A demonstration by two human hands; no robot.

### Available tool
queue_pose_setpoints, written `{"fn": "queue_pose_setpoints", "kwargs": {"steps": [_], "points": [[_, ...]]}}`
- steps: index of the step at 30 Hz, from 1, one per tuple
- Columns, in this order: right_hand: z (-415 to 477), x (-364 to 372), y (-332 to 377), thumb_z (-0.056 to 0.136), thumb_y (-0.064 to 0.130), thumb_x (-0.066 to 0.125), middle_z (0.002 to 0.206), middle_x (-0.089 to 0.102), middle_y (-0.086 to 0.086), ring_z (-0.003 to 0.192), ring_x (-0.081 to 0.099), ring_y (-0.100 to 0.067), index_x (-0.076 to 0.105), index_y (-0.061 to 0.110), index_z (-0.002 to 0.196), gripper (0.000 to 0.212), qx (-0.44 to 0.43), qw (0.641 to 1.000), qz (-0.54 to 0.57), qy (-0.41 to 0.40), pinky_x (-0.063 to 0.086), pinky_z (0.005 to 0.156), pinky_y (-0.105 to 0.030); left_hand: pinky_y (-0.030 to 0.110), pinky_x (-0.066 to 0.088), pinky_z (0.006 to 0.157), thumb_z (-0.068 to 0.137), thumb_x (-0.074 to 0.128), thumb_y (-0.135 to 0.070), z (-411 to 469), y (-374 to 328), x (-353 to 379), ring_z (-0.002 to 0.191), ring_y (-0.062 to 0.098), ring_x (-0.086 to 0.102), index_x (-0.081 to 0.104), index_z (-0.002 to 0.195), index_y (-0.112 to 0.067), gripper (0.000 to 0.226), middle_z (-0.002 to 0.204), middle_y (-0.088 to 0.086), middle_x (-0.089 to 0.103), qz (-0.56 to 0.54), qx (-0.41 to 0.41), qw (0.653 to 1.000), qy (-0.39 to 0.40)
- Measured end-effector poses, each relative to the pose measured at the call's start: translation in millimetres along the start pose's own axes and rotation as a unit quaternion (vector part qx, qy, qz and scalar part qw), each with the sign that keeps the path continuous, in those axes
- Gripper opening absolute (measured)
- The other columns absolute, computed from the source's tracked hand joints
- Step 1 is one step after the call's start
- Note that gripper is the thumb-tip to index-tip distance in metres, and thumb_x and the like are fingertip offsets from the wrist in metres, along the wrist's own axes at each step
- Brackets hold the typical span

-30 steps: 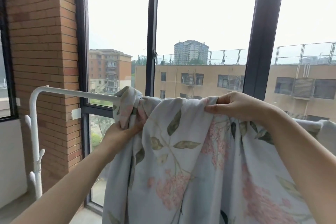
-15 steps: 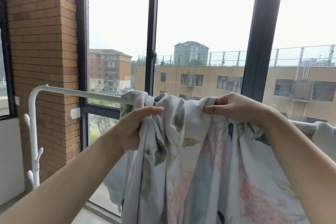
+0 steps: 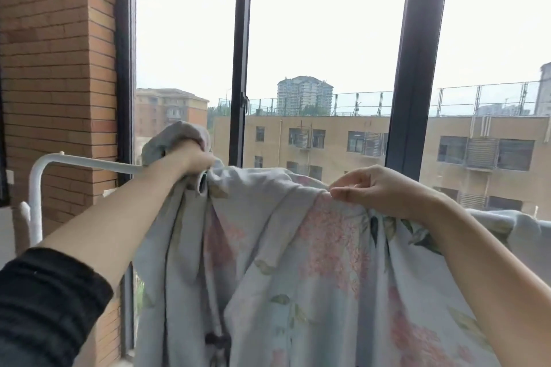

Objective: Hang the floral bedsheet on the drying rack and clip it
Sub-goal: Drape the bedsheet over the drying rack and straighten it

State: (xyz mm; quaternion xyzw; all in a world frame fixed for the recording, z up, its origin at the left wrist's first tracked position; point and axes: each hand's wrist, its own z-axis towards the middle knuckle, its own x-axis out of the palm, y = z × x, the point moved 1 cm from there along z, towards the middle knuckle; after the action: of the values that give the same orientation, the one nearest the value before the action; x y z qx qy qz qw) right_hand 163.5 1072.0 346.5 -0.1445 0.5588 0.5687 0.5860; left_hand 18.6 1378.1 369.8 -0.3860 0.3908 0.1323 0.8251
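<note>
Floral bedsheet [image 3: 298, 262] draped over the top bar of the white drying rack [image 3: 89, 161], hanging toward the viewer. The left hand [image 3: 190, 158] is fisted round a bunched end of the sheet, just above the bar; the right hand [image 3: 384, 191] pinches the top fold. The sheet hides the bar rightward. Behind: dark window frame [image 3: 240, 68]; brick wall [image 3: 56, 68] at left.
</note>
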Motion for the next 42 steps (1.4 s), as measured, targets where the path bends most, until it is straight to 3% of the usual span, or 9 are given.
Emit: {"fn": "queue_pose_setpoints", "kwargs": {"steps": [8, 14, 19, 24, 28, 31, 35, 38, 42], "points": [[0, 2, 5, 0.069, 0.072, 0.06, 0.101, 0.072, -0.013, 0.097, 0.065, -0.034, 0.077, 0.027, 0.092, 0.054, -0.003, 1.0, -0.02, -0.003, 0.052, 0.092, -0.051, 0.046, 0.037, 0.106, 0.088, 0.025, -0.074, -26, -19, 18, 0.12, 0.034, 0.051, 0.056, 0.126, -0.004, 0.086, 0.124, 0.02, 0.058, 0.119, 0.005, 0.989, 0.088], [5, 10, 13, 0.078, 0.065, 0.061, 0.064, 0.045, -0.009, 0.06, 0.036, -0.016, 0.07, 0.002, 0.09, 0.065, -0.006, 1.0, -0.026, -0.005, 0.031, 0.058, -0.028, 0.06, 0.018, 0.114, 0.074, 0.018, -0.089, -30, -3, 13, 0.137, 0.04, 0.03, 0.031, 0.145, -0.004, 0.112, 0.146, 0.024, 0.038, 0.207, -0.044, 0.977, -0.022], [2, 9, 16, 0.08, 0.06, 0.064, 0.063, 0.044, -0.001, 0.059, 0.035, -0.015, 0.076, 0.019, 0.079, 0.043, 0.018, 1.0, -0.014, -0.01, 0.032, 0.059, -0.03, 0.042, 0.046, 0.095, 0.081, 0.023, -0.082, 4, 36, 5, 0.114, 0.033, 0.054, 0.06, 0.127, -0.019, 0.087, 0.132, 0.014, 0.057, 0.126, -0.002, 0.992, -0.009], [-1, 8, 19, 0.079, 0.058, 0.066, 0.063, 0.061, 0.005, 0.061, 0.048, -0.01, 0.077, 0.03, 0.078, 0.03, 0.024, 1.0, -0.006, -0.014, 0.043, 0.062, -0.03, 0.044, 0.039, 0.098, 0.08, 0.011, -0.081, -1, 50, 20, 0.112, 0.037, 0.052, 0.066, 0.112, -0.009, 0.096, 0.118, 0.021, 0.061, 0.102, 0.029, 0.989, -0.101], [0, 8, 16, 0.067, 0.075, 0.064, 0.082, 0.072, -0.012, 0.068, 0.057, -0.02, 0.078, 0.031, 0.082, 0.049, 0.017, 1.0, -0.002, -0.01, 0.052, 0.072, -0.037, 0.044, 0.036, 0.101, 0.087, 0.053, -0.056, -48, 63, 37, 0.115, 0.035, 0.046, 0.055, 0.114, 0.0, 0.062, 0.118, 0.02, 0.054, -0.09, 0.124, 0.964, -0.217], [2, 10, 16, 0.057, 0.088, 0.057, 0.096, 0.067, -0.026, 0.074, 0.057, -0.039, 0.076, 0.019, 0.089, 0.078, 0.011, 1.0, -0.013, -0.006, 0.052, 0.084, -0.054, 0.036, 0.043, 0.092, 0.075, 0.069, -0.059, -73, 80, 47, 0.112, 0.025, 0.048, 0.049, 0.121, -0.004, 0.075, 0.117, 0.009, 0.052, -0.201, 0.086, 0.958, -0.188], [4, 12, 20, 0.055, 0.086, 0.056, 0.095, 0.07, -0.022, 0.075, 0.061, -0.032, 0.078, 0.029, 0.085, 0.068, 0.005, 1.0, -0.006, -0.014, 0.051, 0.087, -0.054, 0.031, 0.045, 0.059, 0.076, 0.072, -0.052, -75, 85, 49, 0.081, 0.024, 0.062, 0.064, 0.093, -0.007, 0.049, 0.084, 0.004, 0.067, -0.307, 0.026, 0.946, -0.102], [3, 14, 19, 0.055, 0.087, 0.057, 0.1, 0.068, -0.023, 0.093, 0.061, -0.045, 0.078, 0.029, 0.086, 0.069, -0.001, 0.999, -0.011, -0.03, 0.05, 0.089, -0.056, 0.026, 0.047, 0.06, 0.086, 0.067, -0.041, -63, 74, 30, 0.067, 0.016, 0.058, 0.066, 0.076, -0.01, 0.032, 0.073, 0.008, 0.067, -0.358, 0.065, 0.919, -0.153], [1, 15, 21, 0.058, 0.086, 0.057, 0.095, 0.07, -0.021, 0.082, 0.061, -0.042, 0.077, 0.027, 0.085, 0.068, -0.003, 0.999, -0.02, -0.045, 0.051, 0.085, -0.055, 0.029, 0.04, 0.059, 0.088, 0.063, -0.041, -22, 68, 0, 0.072, 0.028, 0.056, 0.052, 0.069, -0.01, 0.039, 0.074, 0.011, 0.06, -0.204, 0.057, 0.957, -0.198]]}}
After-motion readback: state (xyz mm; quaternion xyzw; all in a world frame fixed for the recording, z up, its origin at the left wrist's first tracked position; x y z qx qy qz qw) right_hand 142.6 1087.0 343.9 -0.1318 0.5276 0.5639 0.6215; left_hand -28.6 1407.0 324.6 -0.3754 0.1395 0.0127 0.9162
